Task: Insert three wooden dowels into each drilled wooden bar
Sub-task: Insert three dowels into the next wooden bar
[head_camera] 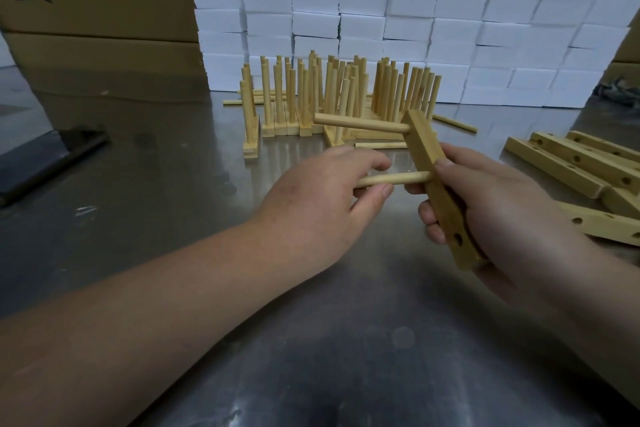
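Head: dowel (408,179) between left fingers (362,159)

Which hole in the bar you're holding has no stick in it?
The near-end hole of the held bar, by the right hand. The far dowel and the middle dowel fill the other two.

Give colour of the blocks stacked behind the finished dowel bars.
Plain white blocks, no pattern; seen best in the head view.
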`<state>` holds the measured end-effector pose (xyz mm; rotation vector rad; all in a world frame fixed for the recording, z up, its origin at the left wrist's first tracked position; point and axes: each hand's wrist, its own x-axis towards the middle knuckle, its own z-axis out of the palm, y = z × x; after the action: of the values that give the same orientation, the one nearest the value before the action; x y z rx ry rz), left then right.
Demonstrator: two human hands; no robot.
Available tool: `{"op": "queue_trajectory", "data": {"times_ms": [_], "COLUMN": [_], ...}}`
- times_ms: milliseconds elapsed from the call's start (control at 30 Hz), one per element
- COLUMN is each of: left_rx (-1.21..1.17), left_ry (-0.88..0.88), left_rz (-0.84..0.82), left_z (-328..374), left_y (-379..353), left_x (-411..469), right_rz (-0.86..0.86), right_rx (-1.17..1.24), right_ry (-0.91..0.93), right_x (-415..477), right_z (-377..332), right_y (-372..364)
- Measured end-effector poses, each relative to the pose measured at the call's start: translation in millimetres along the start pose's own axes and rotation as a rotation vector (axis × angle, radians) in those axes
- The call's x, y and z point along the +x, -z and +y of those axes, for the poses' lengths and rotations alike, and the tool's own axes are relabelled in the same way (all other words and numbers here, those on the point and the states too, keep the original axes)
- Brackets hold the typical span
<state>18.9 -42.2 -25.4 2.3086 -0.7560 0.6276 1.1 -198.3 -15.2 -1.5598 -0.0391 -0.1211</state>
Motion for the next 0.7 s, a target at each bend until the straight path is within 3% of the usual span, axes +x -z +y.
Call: {"op": "queue_trajectory", "data": {"times_ms": [400, 700], "left_rx": [0.069, -0.087], "left_ry": [-0.08, 0.05], "left_rz": [-0.008, -0.062], "left_z": [-0.3, -1.0], "left_y": [1.2, -2.7], "left_x": [2.3, 0.5], "right_rz": [0.005, 0.026], "right_rx": [0.013, -0.033], "right_ry": [-0.033, -0.012], "right_x": [0.1, -3.0], "right_z": [4.9, 5.7], "right_y": [-2.2, -6.1]}}
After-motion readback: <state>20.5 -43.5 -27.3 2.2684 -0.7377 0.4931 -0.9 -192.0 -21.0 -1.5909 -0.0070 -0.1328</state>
